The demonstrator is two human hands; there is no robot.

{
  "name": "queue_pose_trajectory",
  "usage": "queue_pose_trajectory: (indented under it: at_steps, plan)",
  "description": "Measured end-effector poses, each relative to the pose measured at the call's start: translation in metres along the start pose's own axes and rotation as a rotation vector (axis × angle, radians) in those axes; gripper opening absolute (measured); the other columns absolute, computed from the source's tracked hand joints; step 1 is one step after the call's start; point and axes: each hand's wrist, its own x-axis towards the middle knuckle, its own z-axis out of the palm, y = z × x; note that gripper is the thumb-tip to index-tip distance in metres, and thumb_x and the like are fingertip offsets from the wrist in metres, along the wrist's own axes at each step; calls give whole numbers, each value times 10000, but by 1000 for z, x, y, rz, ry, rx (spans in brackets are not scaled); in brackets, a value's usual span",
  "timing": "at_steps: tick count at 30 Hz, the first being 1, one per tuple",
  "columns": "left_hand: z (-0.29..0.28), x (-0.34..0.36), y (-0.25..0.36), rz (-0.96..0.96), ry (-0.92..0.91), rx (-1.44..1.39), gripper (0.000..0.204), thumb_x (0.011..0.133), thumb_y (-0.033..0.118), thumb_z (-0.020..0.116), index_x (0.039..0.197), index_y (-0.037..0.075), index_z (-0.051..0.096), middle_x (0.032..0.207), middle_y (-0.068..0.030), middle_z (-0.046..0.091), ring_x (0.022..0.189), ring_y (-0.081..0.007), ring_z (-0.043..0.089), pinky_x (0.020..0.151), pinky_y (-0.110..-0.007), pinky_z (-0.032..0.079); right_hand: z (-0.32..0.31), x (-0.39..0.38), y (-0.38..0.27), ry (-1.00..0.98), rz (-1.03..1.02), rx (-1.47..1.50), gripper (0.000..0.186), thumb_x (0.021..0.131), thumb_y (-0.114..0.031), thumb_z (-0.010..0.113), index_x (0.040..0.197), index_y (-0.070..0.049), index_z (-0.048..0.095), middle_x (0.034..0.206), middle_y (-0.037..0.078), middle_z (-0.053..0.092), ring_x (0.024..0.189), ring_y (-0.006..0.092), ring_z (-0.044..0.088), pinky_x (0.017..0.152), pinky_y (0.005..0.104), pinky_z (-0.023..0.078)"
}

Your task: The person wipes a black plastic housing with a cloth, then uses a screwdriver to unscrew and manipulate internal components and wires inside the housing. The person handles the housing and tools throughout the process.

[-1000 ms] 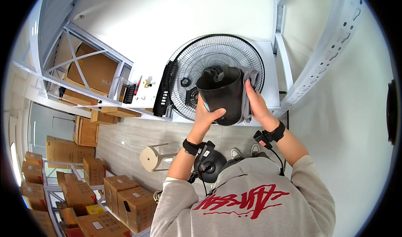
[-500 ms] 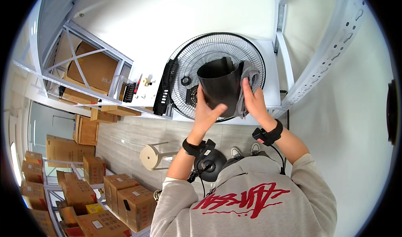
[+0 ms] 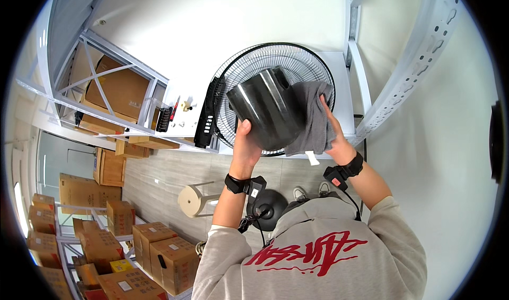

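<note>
A glossy black, cylinder-like plastic housing (image 3: 268, 109) lies tilted in my hands, its smooth curved side facing up and a small slot near its far end. My left hand (image 3: 247, 145) is closed on its lower left side, the thumb showing on the surface. On the right, my right hand (image 3: 335, 135) grips a grey cloth (image 3: 314, 111) and presses it against the housing. A white tag hangs from the cloth's near edge. Beneath all this is a round black wire fan grille (image 3: 238, 64), partly hidden by the housing.
The grille rests on a white shelf top (image 3: 344, 98). Left of it lie a long black slotted plastic part (image 3: 208, 114), a red-handled screwdriver (image 3: 174, 109) and small parts. A metal upright (image 3: 408, 82) rises at right. A stool (image 3: 192, 201) and cardboard boxes (image 3: 172, 263) stand below left.
The housing has been turned and tipped left, so its open mouth no longer shows. My left hand has shifted left and down; the bunched cloth has spread out.
</note>
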Motion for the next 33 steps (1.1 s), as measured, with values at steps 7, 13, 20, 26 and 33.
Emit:
queue_pose_trajectory:
  at_steps: [7,13,20,26,33]
  plan:
    - [5,3,0,132,116,524,838,952,328,640,1561,42,139,1425,-99,445,1304,-205,429,1064,-345,365,-18,18,16,38,-184,-399,540,1030,-435,471,1285,35,544,1188,113,636,1051,128,581,911,261,455]
    - [12,4,-7,294,34,539,1076,785,298,820,1541,37,100,1422,-134,407,1273,-227,448,1062,-347,384,-2,-1,40,-80,-621,-1028,531,1026,-268,456,1443,50,369,1393,217,508,1316,336,475,1096,368,337]
    - [9,-1,-1,148,-53,486,943,748,266,815,1481,26,272,1364,-104,462,1250,-216,464,1054,-346,389,-10,18,18,65,-46,-417,608,1014,-372,522,1437,44,388,1386,133,529,1248,213,509,1043,294,381]
    - [16,-2,-9,63,-17,302,923,756,252,792,1484,29,271,1380,-99,459,1254,-211,465,1059,-341,385,-7,18,18,65,-145,-456,648,1019,-492,455,1359,59,481,1188,83,615,1091,176,557,961,301,427]
    - [10,14,-23,355,180,597,846,813,109,759,1483,26,249,1386,-126,463,1258,-209,473,1052,-324,402,22,-10,36,-125,-942,-1449,794,783,-42,678,1490,-3,319,1582,264,130,1421,475,251,1148,473,293]
